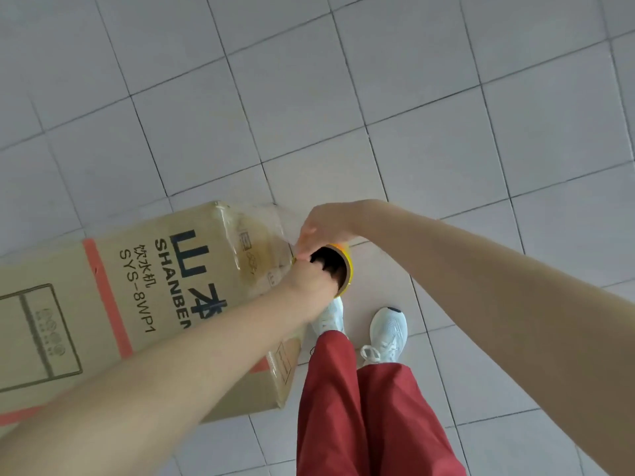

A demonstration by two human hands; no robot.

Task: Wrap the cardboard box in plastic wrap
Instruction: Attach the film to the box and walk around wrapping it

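Note:
A long cardboard box [130, 297] with black print and pink tape lies on the tiled floor at the left. Clear plastic wrap [256, 242] is stretched over its right end. The roll of plastic wrap [338, 269], a brown cardboard tube, stands upright just right of that end, seen from above. My left hand [305, 280] has its fingers pushed into the tube's open top. My right hand [323, 223] grips the roll's far side where the film leaves it. Both hands hold the roll beside the box's corner.
The pale grey tiled floor [446, 115] spreads all around. My legs in red trousers [360, 407] and white shoes [386, 334] stand right of the box, one shoe close to its corner.

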